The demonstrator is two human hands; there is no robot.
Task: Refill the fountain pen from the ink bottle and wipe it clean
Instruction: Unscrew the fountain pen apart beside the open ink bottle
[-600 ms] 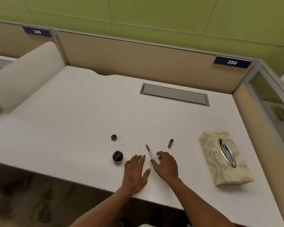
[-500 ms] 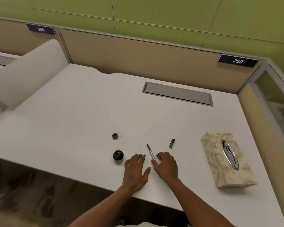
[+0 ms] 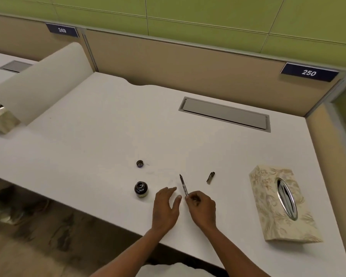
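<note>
White desk (image 3: 88, 136): ink bottle (image 3: 141, 188) open, lid (image 3: 140, 163) off, pen cap (image 3: 210, 177) aside. Right hand (image 3: 203, 208) pinches the pen (image 3: 183, 185), left hand (image 3: 166, 206) flat and empty. Filling and wiping probably still to do.

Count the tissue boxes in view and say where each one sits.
2. One tissue box lies on the desk to the right of the hands. A second tissue box shows partly at the far left edge, on the neighbouring desk behind the divider; others may be out of view.

Head view, down over desk (image 3: 88, 148)
</note>
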